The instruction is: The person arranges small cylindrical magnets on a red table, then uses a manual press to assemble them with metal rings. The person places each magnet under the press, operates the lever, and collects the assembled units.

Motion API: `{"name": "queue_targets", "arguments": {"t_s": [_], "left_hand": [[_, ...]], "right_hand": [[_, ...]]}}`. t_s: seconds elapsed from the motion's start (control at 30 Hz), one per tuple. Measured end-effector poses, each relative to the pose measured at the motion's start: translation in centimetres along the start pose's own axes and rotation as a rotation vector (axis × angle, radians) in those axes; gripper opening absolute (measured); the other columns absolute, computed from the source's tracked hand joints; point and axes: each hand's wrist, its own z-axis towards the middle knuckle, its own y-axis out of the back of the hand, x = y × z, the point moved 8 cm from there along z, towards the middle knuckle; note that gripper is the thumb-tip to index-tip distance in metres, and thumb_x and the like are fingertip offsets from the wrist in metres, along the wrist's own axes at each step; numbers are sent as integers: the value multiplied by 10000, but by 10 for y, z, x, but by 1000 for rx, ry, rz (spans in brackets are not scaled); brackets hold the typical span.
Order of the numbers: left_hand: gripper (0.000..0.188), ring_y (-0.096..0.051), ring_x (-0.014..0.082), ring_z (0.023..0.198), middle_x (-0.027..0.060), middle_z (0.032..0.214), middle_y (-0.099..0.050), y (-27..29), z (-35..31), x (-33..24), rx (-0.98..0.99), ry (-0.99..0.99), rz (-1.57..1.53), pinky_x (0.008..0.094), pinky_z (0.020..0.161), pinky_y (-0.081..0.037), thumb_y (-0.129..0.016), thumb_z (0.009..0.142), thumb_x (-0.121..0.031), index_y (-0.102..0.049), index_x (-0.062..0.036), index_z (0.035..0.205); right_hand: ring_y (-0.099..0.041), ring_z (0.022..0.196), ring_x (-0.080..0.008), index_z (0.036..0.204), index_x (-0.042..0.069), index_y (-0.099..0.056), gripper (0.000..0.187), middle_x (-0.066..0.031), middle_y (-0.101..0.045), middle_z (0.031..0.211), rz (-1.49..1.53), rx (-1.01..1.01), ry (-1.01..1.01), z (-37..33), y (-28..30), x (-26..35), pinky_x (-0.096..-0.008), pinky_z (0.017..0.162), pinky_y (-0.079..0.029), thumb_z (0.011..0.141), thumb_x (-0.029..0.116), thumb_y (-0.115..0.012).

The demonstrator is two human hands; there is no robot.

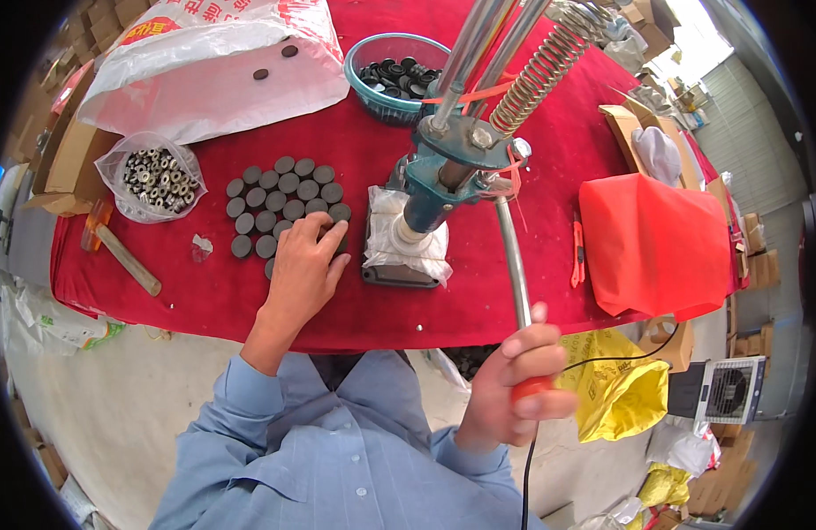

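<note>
My left hand (303,263) lies over the near right edge of a group of round black discs (293,209) on the red cloth. Its thumb and forefinger curve round a dark disc, mostly hidden by the fingers. My right hand (521,375) is wrapped round the red-knobbed end of a steel lever (516,265). This lever belongs to a dark green hand press (425,190) with a large coil spring (549,75). Under the press's ram, white wrapping (399,234) covers the base (401,276).
A clear bag of small metal rings (165,181) and a hammer (125,256) lie left. Behind are a white sack (213,88) and a teal basin (394,110) of black parts. A cutter knife (577,254) and red bag (655,243) lie right; a yellow bag (615,389) hangs below.
</note>
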Motion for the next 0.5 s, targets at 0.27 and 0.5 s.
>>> {"name": "queue_targets", "arguments": {"t_s": [0.27, 0.5], "left_hand": [[377, -662, 273, 1038, 78, 1130, -739, 3, -7, 14, -154, -33, -137, 396, 872, -545, -856, 810, -45, -821, -120, 1177], [495, -715, 272, 935, 115, 1045, -752, 8, 19, -26, -233, -46, -377, 403, 833, -593, -885, 765, -62, -746, -33, 1239]], "right_hand": [[-591, 940, -331, 1011, 181, -541, 292, -121, -606, 854, -34, 157, -32, 14, -4, 2, -443, 702, -567, 1090, 458, -586], [-552, 733, -265, 1127, 73, -559, 357, -115, -520, 784, -38, 226, -27, 106, -23, 4, -385, 626, -532, 1096, 429, -557]]}}
